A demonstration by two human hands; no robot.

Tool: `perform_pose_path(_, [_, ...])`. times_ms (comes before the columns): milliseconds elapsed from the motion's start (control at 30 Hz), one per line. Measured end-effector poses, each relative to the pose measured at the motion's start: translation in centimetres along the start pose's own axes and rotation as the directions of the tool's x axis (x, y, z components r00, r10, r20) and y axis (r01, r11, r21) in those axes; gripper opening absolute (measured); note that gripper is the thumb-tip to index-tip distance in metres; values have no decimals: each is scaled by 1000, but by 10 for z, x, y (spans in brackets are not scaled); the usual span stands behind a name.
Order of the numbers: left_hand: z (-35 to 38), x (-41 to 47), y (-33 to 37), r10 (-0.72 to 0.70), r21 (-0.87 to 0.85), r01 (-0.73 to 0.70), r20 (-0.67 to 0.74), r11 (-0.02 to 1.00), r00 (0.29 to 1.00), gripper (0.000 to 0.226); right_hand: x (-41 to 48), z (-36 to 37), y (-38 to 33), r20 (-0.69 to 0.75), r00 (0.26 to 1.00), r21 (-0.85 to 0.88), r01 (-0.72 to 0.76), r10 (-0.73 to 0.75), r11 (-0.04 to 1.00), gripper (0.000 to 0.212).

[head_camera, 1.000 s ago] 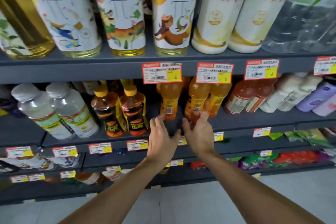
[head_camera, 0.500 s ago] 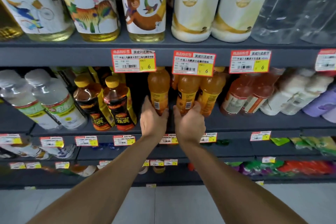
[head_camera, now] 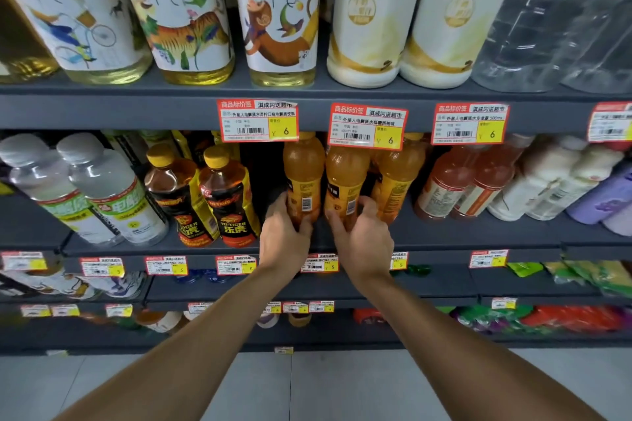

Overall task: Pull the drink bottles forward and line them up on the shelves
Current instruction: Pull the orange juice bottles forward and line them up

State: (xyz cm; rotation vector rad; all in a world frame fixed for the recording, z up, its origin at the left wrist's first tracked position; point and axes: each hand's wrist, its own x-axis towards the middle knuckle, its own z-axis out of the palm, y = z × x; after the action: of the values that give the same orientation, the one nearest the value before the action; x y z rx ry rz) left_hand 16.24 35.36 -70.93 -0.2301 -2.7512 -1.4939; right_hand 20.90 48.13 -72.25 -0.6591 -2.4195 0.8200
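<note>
Three orange juice bottles stand on the middle dark shelf (head_camera: 444, 232). My left hand (head_camera: 285, 236) is closed around the base of the left orange bottle (head_camera: 302, 174). My right hand (head_camera: 364, 237) grips the base of the middle orange bottle (head_camera: 345, 178). A third orange bottle (head_camera: 396, 178) stands just right of it, untouched. The bottles' caps are hidden behind the price tags (head_camera: 367, 126) of the shelf above.
Two dark Hi-Tiger bottles (head_camera: 229, 202) and two clear water bottles (head_camera: 102, 188) stand to the left. Pinkish-orange bottles (head_camera: 468, 181), white ones (head_camera: 547, 181) and purple ones fill the right. Large tea, milk and water bottles (head_camera: 280, 10) line the upper shelf. Lower shelves hold more goods.
Both hands reached in from the shelf edge and closed on the bases of two orange bottles. The camera has moved closer to the shelf.
</note>
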Motion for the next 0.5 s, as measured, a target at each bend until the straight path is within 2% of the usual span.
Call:
perform_pose_path(167, [1,-13,-5,-54,75,56,-22,996,998,57,2,-10,20,128,990,-40,56,-51,998,62])
perform_pose_path(233, [1,-6,-4,-38,69,38,0,997,999,57,6,-10,22,179,983,-48,48,-38,998,67])
perform_pose_path(367, [5,7,-1,9,44,-10,30,999,1000,49,13,-10,26,227,973,45,34,-44,998,59])
perform_pose_path(500, [10,5,-3,-46,34,47,-10,998,999,60,20,-12,36,317,941,113,83,-115,990,57])
